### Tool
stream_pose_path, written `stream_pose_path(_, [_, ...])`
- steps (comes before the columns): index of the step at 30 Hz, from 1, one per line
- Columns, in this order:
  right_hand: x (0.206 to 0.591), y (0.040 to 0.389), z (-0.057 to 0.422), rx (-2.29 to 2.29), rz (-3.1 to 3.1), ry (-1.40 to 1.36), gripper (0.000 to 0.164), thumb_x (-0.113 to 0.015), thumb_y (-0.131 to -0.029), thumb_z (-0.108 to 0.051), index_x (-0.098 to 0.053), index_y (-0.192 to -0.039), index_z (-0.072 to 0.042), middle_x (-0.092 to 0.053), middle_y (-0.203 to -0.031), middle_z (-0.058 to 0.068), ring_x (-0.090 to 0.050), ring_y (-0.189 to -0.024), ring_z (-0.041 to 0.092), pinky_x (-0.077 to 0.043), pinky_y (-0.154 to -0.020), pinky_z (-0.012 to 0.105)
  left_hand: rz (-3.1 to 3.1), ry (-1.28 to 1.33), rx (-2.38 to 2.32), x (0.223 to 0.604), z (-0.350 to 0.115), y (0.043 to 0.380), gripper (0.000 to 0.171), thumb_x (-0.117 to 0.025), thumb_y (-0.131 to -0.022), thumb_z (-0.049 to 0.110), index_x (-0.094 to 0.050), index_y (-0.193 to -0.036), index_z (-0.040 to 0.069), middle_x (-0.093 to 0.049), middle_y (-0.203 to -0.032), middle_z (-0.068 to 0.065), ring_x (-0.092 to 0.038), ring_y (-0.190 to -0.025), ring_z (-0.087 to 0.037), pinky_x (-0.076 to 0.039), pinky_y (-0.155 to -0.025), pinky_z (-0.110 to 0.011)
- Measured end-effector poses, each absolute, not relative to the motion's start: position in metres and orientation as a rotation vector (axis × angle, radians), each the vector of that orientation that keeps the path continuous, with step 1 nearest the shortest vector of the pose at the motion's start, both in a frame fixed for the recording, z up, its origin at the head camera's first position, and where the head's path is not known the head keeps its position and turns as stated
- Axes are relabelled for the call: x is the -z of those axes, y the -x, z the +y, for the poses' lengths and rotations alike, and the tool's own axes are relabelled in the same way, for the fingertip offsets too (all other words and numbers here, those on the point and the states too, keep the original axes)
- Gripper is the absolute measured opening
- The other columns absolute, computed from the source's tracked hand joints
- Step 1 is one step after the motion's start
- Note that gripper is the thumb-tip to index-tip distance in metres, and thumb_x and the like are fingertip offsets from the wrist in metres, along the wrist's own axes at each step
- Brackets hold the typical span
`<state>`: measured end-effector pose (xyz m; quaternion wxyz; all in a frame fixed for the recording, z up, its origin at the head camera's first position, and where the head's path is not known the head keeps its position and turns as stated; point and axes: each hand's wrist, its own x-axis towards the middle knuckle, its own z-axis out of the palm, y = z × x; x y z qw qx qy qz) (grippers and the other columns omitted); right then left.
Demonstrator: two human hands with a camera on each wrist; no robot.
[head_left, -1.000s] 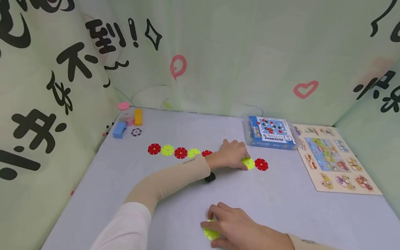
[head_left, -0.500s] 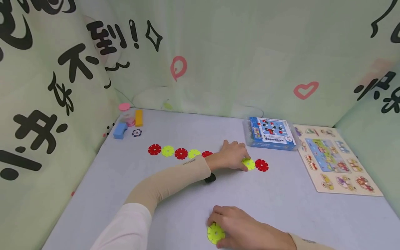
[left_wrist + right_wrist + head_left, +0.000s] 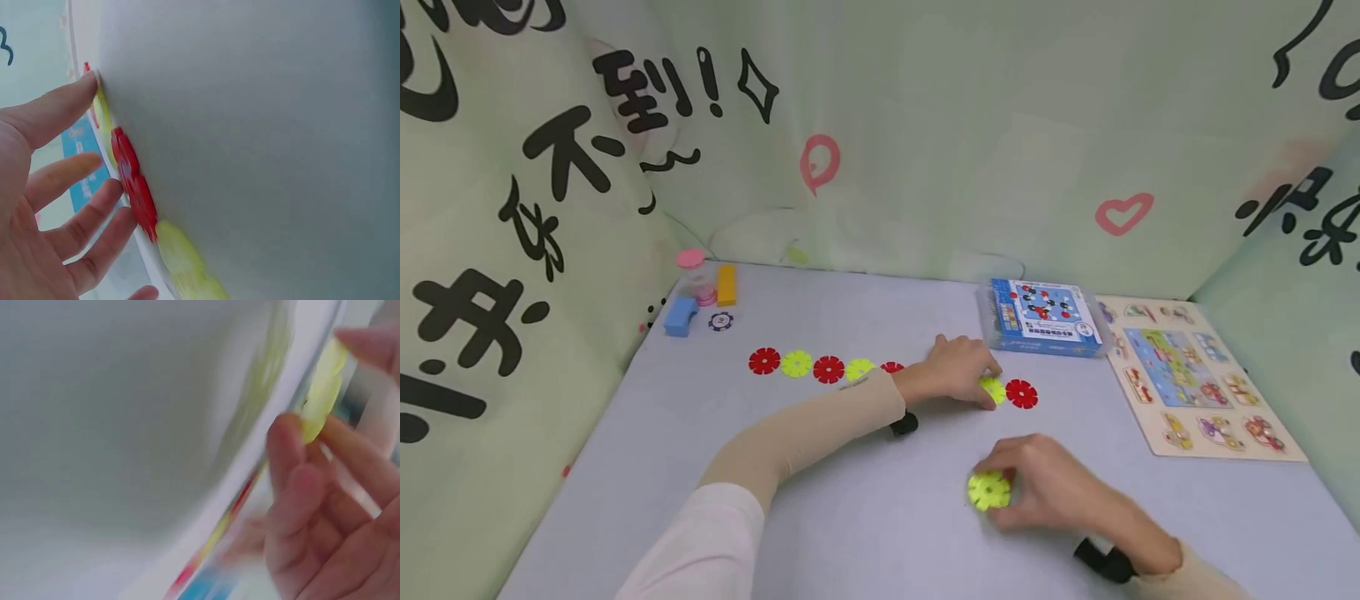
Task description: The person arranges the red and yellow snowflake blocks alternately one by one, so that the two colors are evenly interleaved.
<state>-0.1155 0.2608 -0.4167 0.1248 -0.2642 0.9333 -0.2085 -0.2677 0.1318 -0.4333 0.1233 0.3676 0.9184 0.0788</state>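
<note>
Notched red and yellow-green snowflake discs lie in a row across the table, starting with a red disc (image 3: 765,361) on the left. My left hand (image 3: 955,371) rests over this row and hides part of it. Its thumb and extended fingers touch either side of a yellow-green disc (image 3: 995,390), beside the row's last red disc (image 3: 1022,394). Nearer to me, my right hand (image 3: 1048,483) pinches another yellow-green snowflake disc (image 3: 988,491) by its edges. The right wrist view shows that disc (image 3: 323,394) between thumb and fingertips, with blur around it.
A blue boxed set (image 3: 1045,317) lies behind the left hand, next to a wooden picture puzzle board (image 3: 1210,383). At the back left stand a pink-lidded jar (image 3: 698,279), a yellow block (image 3: 727,285), a blue block (image 3: 681,317) and a chip-like round piece (image 3: 721,322).
My right hand has moved forward and to the right, carrying its yellow-green snowflake disc closer to the row. The left hand has stayed at its place on the row.
</note>
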Motion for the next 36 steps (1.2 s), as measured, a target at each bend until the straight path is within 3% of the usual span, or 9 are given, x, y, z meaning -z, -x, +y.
stream_pose_path(5, [0.419, 0.160, 0.345, 0.554, 2.922, 0.403, 0.042, -0.083, -0.069, -0.036, -0.072, -0.106, -0.019, -0.069, -0.093, -0.008, -0.053, -0.071, 0.006, -0.044, -0.059, 0.018, 2.677, -1.087, -0.265, 0.439, 0.143, 0.270, 0.058, -0.070, -0.070, 0.064, -0.060, -0.123, 0.042, -0.059, -0.117, 0.015, -0.048, -0.104, -0.009, -0.039, -0.090, -0.043])
stream_pose_path(9, [0.420, 0.184, 0.373, 0.477, 2.971, 0.270, 0.049, -0.082, -0.071, -0.037, -0.071, -0.112, -0.012, -0.069, -0.090, 0.002, -0.049, -0.070, 0.012, -0.039, -0.053, 0.020, 2.677, -1.096, -0.259, 0.439, 0.152, 0.269, 0.057, -0.069, -0.070, 0.065, -0.061, -0.122, 0.043, -0.060, -0.114, 0.017, -0.047, -0.100, -0.008, -0.037, -0.088, -0.041])
stream_pose_path(16, [0.419, 0.200, 0.370, 0.415, 2.956, 0.377, 0.047, -0.081, -0.073, -0.029, -0.069, -0.114, -0.011, -0.066, -0.105, 0.010, -0.054, -0.076, 0.014, -0.042, -0.057, 0.019, 2.712, -1.085, -0.165, 0.433, 0.164, 0.262, 0.045, -0.068, -0.075, 0.060, -0.064, -0.117, 0.044, -0.058, -0.103, 0.016, -0.044, -0.094, -0.007, -0.036, -0.086, -0.038])
stream_pose_path(20, [0.417, 0.199, 0.372, 0.442, 2.923, 0.355, 0.043, -0.080, -0.074, -0.024, -0.070, -0.114, -0.010, -0.059, -0.102, 0.010, -0.055, -0.082, 0.017, -0.044, -0.060, 0.019, 2.726, -1.063, -0.140, 0.431, 0.167, 0.258, 0.044, -0.068, -0.075, 0.059, -0.064, -0.116, 0.044, -0.055, -0.102, 0.014, -0.043, -0.096, -0.007, -0.035, -0.090, -0.038])
stream_pose_path(26, [0.421, 0.199, 0.373, 0.470, 2.919, 0.356, 0.045, -0.079, -0.075, -0.026, -0.068, -0.116, -0.010, -0.061, -0.101, 0.009, -0.055, -0.079, 0.014, -0.043, -0.059, 0.019, 2.743, -1.059, -0.137, 0.433, 0.167, 0.258, 0.042, -0.068, -0.075, 0.059, -0.066, -0.114, 0.043, -0.055, -0.102, 0.014, -0.044, -0.095, -0.007, -0.034, -0.090, -0.038])
stream_pose_path(33, [0.425, 0.197, 0.374, 0.461, 2.941, 0.342, 0.046, -0.079, -0.075, -0.029, -0.068, -0.117, -0.013, -0.062, -0.105, 0.009, -0.056, -0.085, 0.017, -0.044, -0.064, 0.020, 2.735, -1.063, -0.099, 0.433, 0.171, 0.261, 0.044, -0.069, -0.074, 0.060, -0.066, -0.114, 0.043, -0.056, -0.102, 0.014, -0.045, -0.096, -0.006, -0.033, -0.093, -0.041])
stream_pose_path(36, [0.426, 0.193, 0.376, 0.464, 2.943, 0.321, 0.050, -0.078, -0.075, -0.033, -0.066, -0.120, -0.015, -0.062, -0.107, 0.008, -0.057, -0.088, 0.018, -0.045, -0.066, 0.020, 2.710, -1.052, -0.117, 0.432, 0.167, 0.261, 0.058, -0.067, -0.072, 0.065, -0.058, -0.125, 0.044, -0.058, -0.115, 0.015, -0.047, -0.104, -0.007, -0.034, -0.096, -0.043])
